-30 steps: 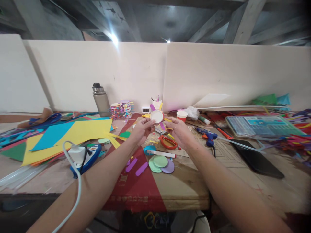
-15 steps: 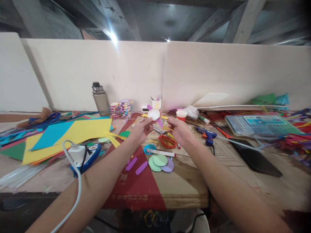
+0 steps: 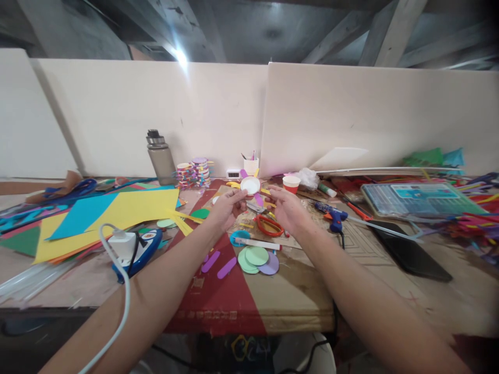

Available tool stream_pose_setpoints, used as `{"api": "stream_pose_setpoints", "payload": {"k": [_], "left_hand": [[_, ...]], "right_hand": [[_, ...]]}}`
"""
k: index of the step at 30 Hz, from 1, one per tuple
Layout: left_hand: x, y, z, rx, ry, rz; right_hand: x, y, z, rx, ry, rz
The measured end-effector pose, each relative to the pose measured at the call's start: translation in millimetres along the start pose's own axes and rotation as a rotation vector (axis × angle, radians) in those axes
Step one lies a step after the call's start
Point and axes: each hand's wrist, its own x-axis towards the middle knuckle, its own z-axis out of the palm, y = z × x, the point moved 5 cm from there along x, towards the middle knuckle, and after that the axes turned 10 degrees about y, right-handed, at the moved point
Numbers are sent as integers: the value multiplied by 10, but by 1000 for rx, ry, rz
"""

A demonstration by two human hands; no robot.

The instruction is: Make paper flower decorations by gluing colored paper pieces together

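Note:
Near the middle of the table my left hand (image 3: 229,209) pinches the near left edge of a white round disc (image 3: 250,185) between thumb and fingertips. Purple and yellow paper strips stick out around this disc. My right hand (image 3: 287,206) is at its right side, fingers bent, their tips closed at the end of a yellow strip (image 3: 265,191). Beneath the hands lie red-handled scissors (image 3: 268,226), a white marker (image 3: 257,243) and a blue disc (image 3: 239,238). Closer to me are green paper discs (image 3: 257,255), a purple disc (image 3: 270,265) and purple strips (image 3: 226,268).
Yellow and blue paper sheets (image 3: 132,208) and a power strip (image 3: 148,244) lie left. Behind stand a bottle (image 3: 160,158), stacks of coloured rings (image 3: 200,174) and a red-white paper cup (image 3: 291,184). A glue gun (image 3: 334,217), black phone-like slab (image 3: 409,254) and plastic case (image 3: 417,199) lie right.
The white disc has shifted slightly to the right, toward my right hand. My left hand moved along with it, and my right fingertips are a little closer to the disc.

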Motion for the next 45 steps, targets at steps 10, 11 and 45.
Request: {"api": "stream_pose_setpoints", "payload": {"k": [10, 11, 45], "left_hand": [[-13, 23, 11, 30, -39, -9], [-15, 24, 12, 33, -41, -10], [138, 96, -227, -90, 203, 30]], "right_hand": [[0, -11, 6, 65, -18, 38], [-1, -11, 5, 79, -9, 45], [3, -117, -75, -982, 43, -560]]}}
